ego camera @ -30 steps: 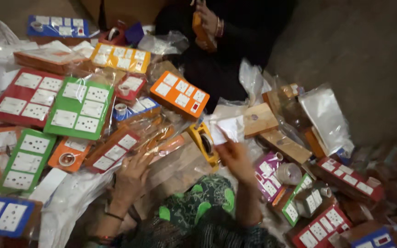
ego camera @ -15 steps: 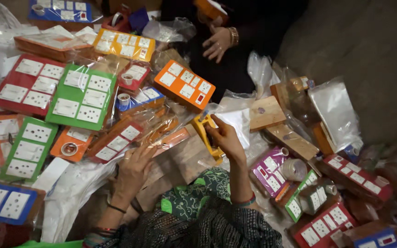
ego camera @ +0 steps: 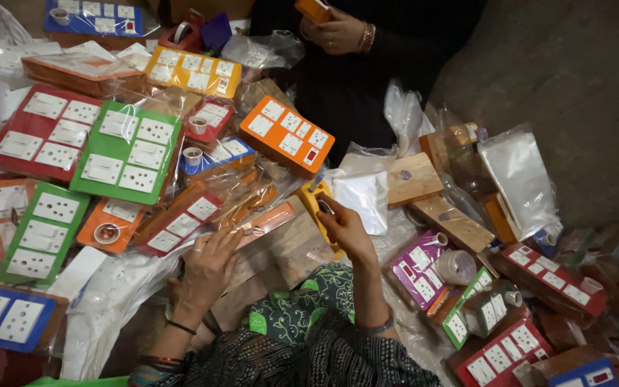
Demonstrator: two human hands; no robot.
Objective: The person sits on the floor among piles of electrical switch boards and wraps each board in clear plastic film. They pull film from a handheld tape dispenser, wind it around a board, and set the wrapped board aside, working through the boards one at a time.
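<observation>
Presently your right hand point(ego camera: 345, 228) is closed on the rigid yellow plastic tape dispenser point(ego camera: 322, 215), best gripped mid-body, while your left hand point(ego camera: 213, 261), at nine o'clock, lies spread, holding nothing, on slippery clear-wrapped wooden board point(ego camera: 281, 247).

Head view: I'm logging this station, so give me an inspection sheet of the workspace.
Surface: floor, mostly covered.
Job's things: yellow tape holder; wrapped board on wood.
Clutter: switch boards in green, orange, red; plastic bags; wood blocks; tape roll.
Grips: right hand holds the tape holder; left hand lies flat by the wrapped board.
Cables: nothing seen.
Surroundings: another person's hand opposite.
</observation>
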